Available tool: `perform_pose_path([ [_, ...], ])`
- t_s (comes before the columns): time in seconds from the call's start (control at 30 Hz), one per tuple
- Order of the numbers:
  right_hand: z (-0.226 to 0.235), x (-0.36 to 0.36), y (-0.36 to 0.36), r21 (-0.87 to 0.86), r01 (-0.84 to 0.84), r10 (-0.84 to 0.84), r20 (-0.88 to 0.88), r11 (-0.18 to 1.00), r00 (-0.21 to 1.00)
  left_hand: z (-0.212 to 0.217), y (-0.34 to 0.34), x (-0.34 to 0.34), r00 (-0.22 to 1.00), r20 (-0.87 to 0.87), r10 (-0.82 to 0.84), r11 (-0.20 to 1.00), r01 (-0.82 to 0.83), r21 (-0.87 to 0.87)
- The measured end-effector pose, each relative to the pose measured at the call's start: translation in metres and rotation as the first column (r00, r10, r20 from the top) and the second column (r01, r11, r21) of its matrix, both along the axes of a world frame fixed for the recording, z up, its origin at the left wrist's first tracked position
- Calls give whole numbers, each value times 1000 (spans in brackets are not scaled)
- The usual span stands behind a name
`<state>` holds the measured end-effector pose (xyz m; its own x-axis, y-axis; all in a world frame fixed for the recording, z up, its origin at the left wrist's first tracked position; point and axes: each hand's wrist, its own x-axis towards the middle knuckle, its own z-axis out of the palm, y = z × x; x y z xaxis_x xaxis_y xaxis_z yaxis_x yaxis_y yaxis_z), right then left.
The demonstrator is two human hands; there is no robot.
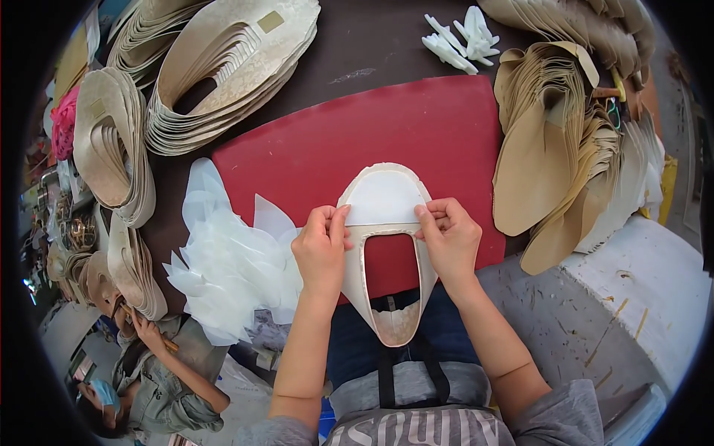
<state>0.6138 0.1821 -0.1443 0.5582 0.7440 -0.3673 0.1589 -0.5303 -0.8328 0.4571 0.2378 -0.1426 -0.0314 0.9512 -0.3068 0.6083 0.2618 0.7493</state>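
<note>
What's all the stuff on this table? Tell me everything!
shoe upper piece: one, cream, on the mat, held by both hands
white liner piece: one, on the upper's toe end
red mat: one, table centre
white liner pile: one, left of the mat
cream upper stacks: several, upper left
tan piece stacks: several, right
white plastic bits: a few, top
co-worker: one, lower left
left hand: pinching the upper's left edge
right hand: pinching its right edge

Stacked beige cutouts (223, 74), white plastic pieces (457, 41)
</note>
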Motion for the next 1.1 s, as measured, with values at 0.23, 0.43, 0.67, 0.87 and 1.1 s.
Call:
perform_pose_path([
  [0.23,7,1,2,-20,-41,43,83,999,996,2,0,2,999,-21,-34,999,34,5],
  [0.43,20,-4,7,-99,-29,31,16,995,999,3,-5,-9,984,-126,-127,980,145,140],
  [0.67,27,0,6,-265,-116,229,451,957,862,1,-9,-16,847,-512,-140,903,321,285],
  [0.87,19,13,-9,4,-182,181,75,983,981,10,-9,-42,939,58,-339,892,301,339],
  [1.1,74,-20,24,102,116,-40,-556,988,830,38,-51,-127,236,851,468,647,565,-512],
])
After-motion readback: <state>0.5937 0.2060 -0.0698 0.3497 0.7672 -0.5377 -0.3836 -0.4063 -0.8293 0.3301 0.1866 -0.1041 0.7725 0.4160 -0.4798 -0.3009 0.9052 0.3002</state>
